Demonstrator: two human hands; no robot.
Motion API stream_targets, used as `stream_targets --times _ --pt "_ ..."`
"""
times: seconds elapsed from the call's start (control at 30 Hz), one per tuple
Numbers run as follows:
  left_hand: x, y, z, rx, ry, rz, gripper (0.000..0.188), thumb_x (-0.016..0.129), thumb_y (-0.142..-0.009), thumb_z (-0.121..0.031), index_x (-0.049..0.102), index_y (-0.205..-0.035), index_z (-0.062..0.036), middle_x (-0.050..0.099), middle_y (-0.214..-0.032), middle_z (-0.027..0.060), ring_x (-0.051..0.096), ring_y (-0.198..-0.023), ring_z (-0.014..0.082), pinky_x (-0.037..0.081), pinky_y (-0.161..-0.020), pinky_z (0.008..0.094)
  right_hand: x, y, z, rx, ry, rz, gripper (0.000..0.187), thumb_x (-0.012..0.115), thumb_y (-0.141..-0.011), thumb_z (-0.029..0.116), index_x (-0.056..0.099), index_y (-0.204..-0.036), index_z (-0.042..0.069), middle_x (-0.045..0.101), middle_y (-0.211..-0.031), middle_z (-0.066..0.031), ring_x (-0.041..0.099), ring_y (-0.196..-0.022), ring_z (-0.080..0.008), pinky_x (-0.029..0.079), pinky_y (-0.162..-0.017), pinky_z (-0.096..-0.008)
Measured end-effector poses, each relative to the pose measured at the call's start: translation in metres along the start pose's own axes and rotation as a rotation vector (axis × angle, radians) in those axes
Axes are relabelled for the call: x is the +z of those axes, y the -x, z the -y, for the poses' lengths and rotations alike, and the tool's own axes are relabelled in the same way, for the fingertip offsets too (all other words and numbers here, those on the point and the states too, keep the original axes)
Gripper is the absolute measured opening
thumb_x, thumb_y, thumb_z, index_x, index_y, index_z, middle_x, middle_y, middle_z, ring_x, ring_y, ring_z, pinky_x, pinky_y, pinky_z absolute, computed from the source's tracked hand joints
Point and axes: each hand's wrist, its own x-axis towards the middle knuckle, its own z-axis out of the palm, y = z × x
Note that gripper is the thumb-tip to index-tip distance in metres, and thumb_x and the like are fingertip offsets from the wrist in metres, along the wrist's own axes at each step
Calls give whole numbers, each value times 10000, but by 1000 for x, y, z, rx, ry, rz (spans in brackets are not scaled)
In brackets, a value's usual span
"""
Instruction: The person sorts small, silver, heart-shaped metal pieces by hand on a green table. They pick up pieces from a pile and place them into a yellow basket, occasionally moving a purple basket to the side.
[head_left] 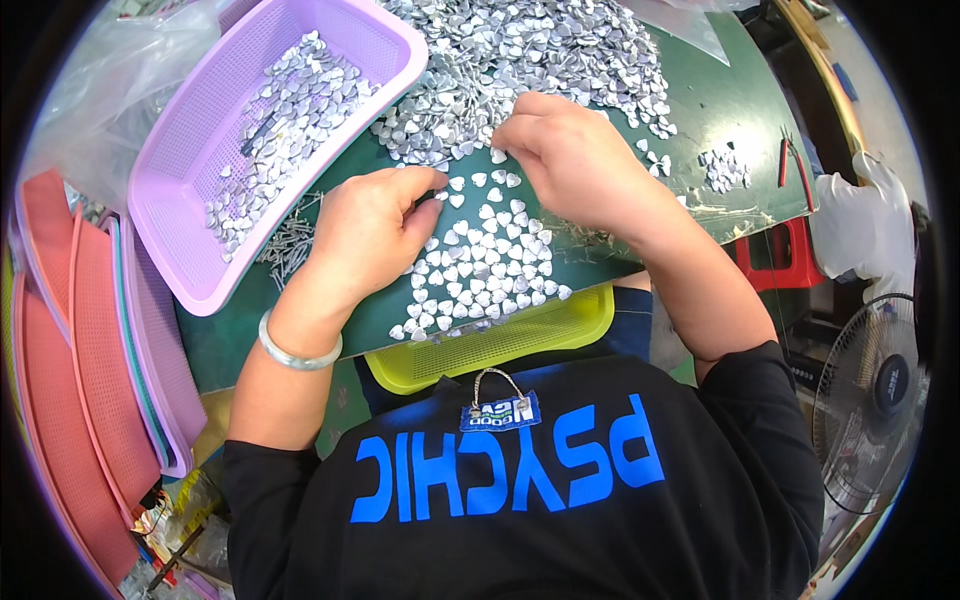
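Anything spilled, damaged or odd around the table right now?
The green table looks odd along its near edge on the right: pale, ragged patches break its smooth surface, perhaps wear or residue. I see no clear spill among the silver hearts.

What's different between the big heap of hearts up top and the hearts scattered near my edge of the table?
The big heap is piled thick and overlapping; the scattered hearts lie mostly flat, with green showing between many. The heap covers far more area than the scattered hearts. The heap sits farther away, the scattered hearts nearer you. Both are silvery, heart-shaped pieces on the green table.
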Motion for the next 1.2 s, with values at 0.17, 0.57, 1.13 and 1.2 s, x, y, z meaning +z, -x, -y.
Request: stream_targets --times 0.17,0.57,1.13,1.2 --pt "-1 0 -2 19 -53 19 258 651 -802 -26 693 -1056 -44 633 -732 118 594 -578 192 469 -563 297 -10 18 -6 -8 -46 4 200 579 -779 -29 684 -937 36 579 -840 -103 601 -798 -318 492 -696 -390" --pt "0 0 -3 35 -65 9 195 610 -805 -107 717 -967 -99 692 -837 113 668 -747 302 535 -645 378 -6 24 -2 -20 -88 4 260 590 -774 -39 698 -992 53 574 -872 -95 587 -835 -299 488 -735 -375" --pt "-2 0 -2 64 -58 9 206 612 -798 -30 701 -984 -43 673 -820 142 650 -669 270 509 -600 340 8 12 -7 4 -92 11 101 630 -813 120 694 -874 72 591 -828 -82 611 -844 -294 508 -723 -400" --pt "-3 1 -3 20 -54 10 187 610 -797 -87 709 -956 -85 688 -864 132 669 -770 317 538 -655 384 9 10 -7 1 -91 29 99 625 -817 124 687 -871 70 594 -830 -86 612 -843 -296 508 -722 -403"
